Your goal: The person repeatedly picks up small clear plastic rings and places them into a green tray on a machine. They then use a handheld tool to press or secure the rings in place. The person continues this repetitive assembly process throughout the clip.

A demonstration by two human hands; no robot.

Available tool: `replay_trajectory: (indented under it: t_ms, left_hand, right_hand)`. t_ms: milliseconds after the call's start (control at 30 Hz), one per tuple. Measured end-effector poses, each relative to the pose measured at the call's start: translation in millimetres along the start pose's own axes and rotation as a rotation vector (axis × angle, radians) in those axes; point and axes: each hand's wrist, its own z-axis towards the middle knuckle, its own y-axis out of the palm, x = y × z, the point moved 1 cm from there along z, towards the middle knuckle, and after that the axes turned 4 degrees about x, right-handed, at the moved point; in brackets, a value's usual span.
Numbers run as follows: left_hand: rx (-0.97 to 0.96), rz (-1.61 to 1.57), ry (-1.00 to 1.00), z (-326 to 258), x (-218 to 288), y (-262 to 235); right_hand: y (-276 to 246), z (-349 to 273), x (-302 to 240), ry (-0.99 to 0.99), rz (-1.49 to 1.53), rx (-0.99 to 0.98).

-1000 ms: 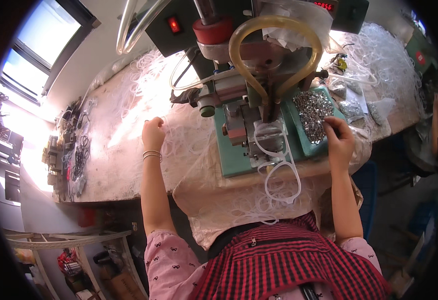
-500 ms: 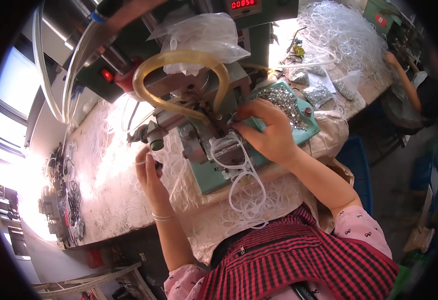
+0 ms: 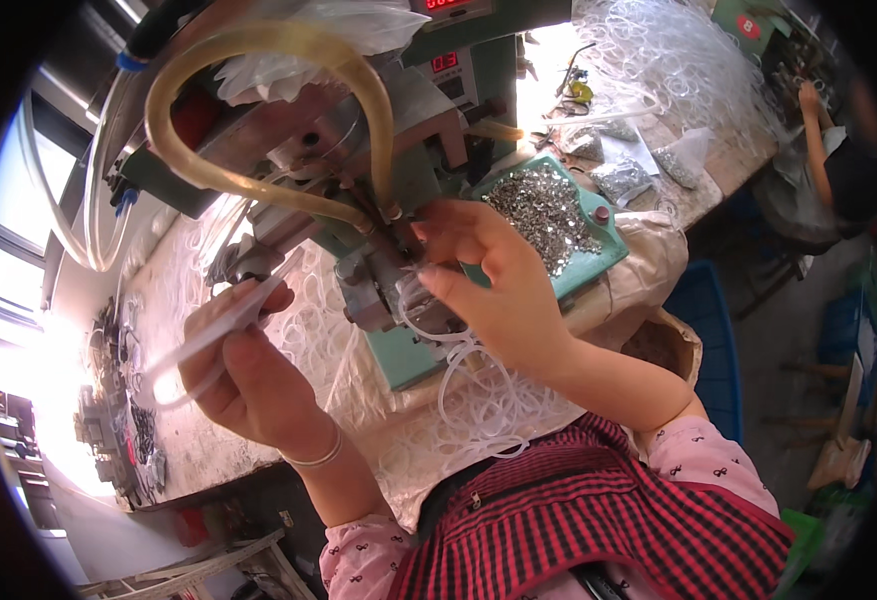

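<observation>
Right hand pinches clear tubing at the green press, fingertips partly hidden; left hand grips a clear tube; metal clips tray just beyond

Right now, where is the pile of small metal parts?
In the head view the pile of small metal parts lies on the green tray, upper right of centre, just beyond the right hand.

Bright window glare at left; fisheye edges bend
</observation>
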Motion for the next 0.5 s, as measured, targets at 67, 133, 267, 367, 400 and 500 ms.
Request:
replay_trajectory:
  t_ms: [67,133,267,367,400,500]
  left_hand:
    - [-0.087,0.005,0.041,-16,-1,4]
    - [-0.236,0.017,0.101,-37,-3,15]
    - [-0.523,0.121,0.2,-50,5,43]
    - [-0.645,0.188,0.226,-53,3,47]
    - [-0.654,0.196,0.219,-52,3,46]
    - [-0.684,0.209,0.209,-48,4,43]
  right_hand:
    - [-4,-18,-7,-0.234,-0.31,-0.013]
    - [-27,-9,4,-0.461,-0.606,-0.008]
    - [-100,14,56,-0.434,-1.261,0.134]
    - [-140,13,80,-0.394,-1.281,0.159]
    - [-142,14,81,-0.404,-1.223,0.16]
    - [-134,14,81,-0.455,-1.177,0.176]
